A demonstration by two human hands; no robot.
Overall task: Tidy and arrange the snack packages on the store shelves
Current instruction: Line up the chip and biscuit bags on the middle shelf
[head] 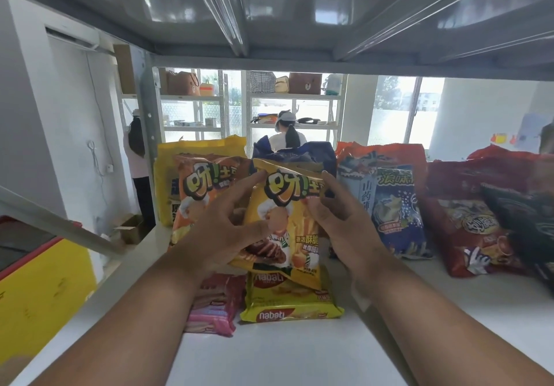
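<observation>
Both hands grip a yellow chip bag [284, 220] above the white shelf [299, 355], the left hand [221, 223] pinching its left edge, the right hand [338, 220] its right. It likely seats best upright beside the matching orange chip bag [204, 199], clear of the Nabati wafer pack [287, 304] below.

Below the fingertips [260, 175], the white shelf [299, 355] is carrying a yellow Nabati pack [287, 304] lying beside a pink wafer pack [212, 304], with snack bags [395, 205] standing beyond.

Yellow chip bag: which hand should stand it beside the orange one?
Left, probably. The left hand grips the yellow chip bag on the side facing the orange chip bag; the right hand is farther.
</observation>
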